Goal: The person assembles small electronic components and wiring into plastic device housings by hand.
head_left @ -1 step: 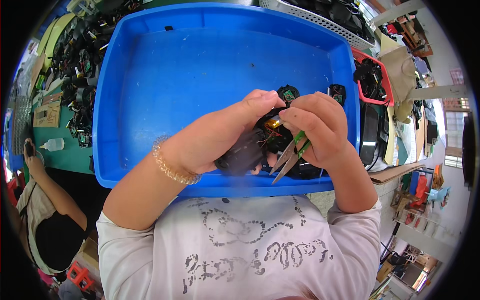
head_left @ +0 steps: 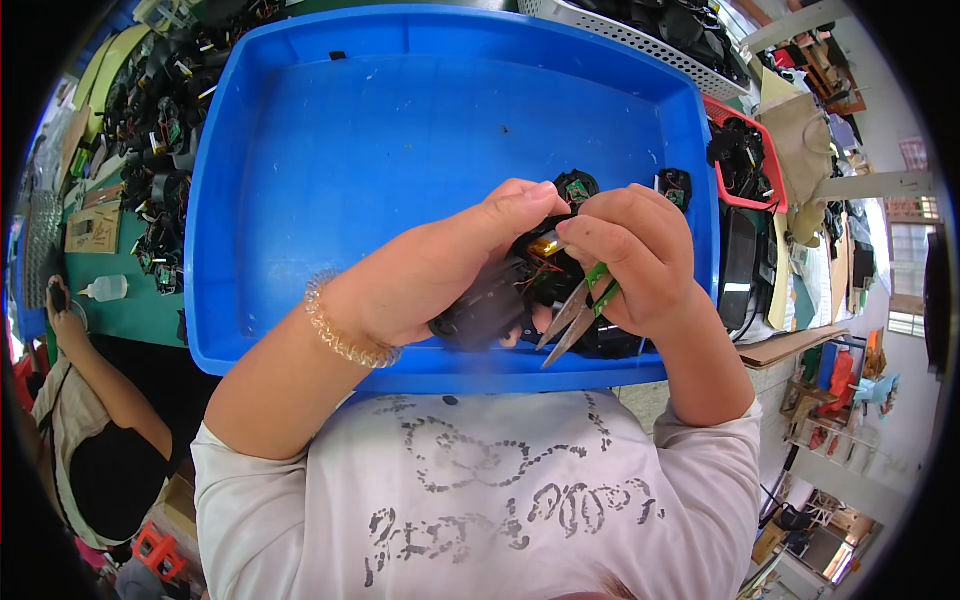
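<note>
My left hand [head_left: 430,265] is closed round a black plastic housing [head_left: 480,312] with thin red wires and a small silver-and-yellow part, which looks like a battery [head_left: 544,246]. Thumb and fingertips of my right hand [head_left: 640,255] pinch close to that part; what exactly lies between them is hidden. The same hand keeps a pair of scissors [head_left: 572,322] with green handles against its palm, blades parted and pointing down toward my body. Both hands are over the near right part of a blue tub [head_left: 400,120]. More black housings with green circuit boards [head_left: 576,187] lie beside them.
Black parts with wires [head_left: 165,130] are heaped on the green table to the left, near a small white bottle [head_left: 106,289]. A red basket [head_left: 775,165] and a white perforated basket [head_left: 640,45] hold more. Another person's arm [head_left: 115,390] is at far left.
</note>
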Demonstrator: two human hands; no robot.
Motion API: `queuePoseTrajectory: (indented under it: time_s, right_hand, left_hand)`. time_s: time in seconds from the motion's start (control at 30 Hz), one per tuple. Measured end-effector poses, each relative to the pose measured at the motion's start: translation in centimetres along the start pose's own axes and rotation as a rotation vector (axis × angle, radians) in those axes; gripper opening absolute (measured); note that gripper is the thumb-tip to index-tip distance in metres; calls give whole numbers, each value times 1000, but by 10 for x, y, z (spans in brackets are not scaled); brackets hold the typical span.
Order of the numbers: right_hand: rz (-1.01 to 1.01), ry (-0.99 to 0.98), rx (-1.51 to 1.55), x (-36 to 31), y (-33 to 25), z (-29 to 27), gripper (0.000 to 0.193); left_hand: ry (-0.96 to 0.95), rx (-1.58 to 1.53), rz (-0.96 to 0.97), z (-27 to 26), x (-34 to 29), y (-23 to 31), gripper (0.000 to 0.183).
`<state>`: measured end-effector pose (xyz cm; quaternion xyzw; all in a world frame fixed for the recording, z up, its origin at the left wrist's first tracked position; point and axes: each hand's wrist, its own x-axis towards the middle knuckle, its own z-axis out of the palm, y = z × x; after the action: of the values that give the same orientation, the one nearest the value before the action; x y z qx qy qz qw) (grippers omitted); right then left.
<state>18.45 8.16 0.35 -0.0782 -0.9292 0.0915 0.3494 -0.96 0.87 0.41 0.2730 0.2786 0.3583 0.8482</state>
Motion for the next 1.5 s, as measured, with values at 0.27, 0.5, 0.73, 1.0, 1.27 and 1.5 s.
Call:
queuePoseTrajectory:
  time_s: [0.27, 0.5, 0.73, 1.0, 1.27, 1.5]
  right_hand:
    - [22, -109, -25, 3, -4, -3, 28]
    - [28, -204, -50, 3, -10, -3, 21]
    - [117, -215, 49, -2, -7, -2, 21]
    - [296, -8, 430, -6, 2, 6, 36]
    - [527, 190, 574, -5, -4, 1, 33]
    - [627, 162, 779, -3, -11, -1, 30]
  left_hand:
    - [28, 88, -2, 2, 2, -3, 57]
    - [43, 57, 40, -2, 8, -12, 65]
    - [59, 165, 25, -8, 9, -12, 74]
    - [-39, 272, 36, -4, 5, -1, 69]
    - [87, 286, 176, 9, 3, -2, 52]
    - [145, 393, 349, 18, 2, -10, 44]
